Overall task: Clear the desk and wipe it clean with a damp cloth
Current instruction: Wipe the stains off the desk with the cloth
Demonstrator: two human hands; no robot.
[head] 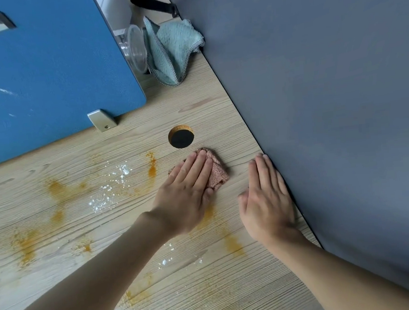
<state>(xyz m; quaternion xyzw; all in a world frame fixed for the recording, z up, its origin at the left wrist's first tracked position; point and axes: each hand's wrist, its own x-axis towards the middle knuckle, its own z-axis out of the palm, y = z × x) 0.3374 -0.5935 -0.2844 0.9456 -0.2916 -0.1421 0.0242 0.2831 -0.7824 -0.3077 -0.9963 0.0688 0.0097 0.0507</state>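
A light wood-grain desk (210, 290) carries orange powder smears (55, 190) and scattered white crumbs (104, 203) across its left and middle. My left hand (184, 196) lies flat with fingers together, pressing a crumpled pink cloth (217, 172) onto the desk just below a round cable hole (181, 136). My right hand (268, 198) rests palm down on the desk beside the grey partition, fingers extended, holding nothing.
A blue divider panel (50, 69) stands along the back left on a metal bracket (101, 119). A grey partition (329, 94) walls the right side. In the far corner lie a folded teal cloth (174, 51) and a clear plastic container (134, 47).
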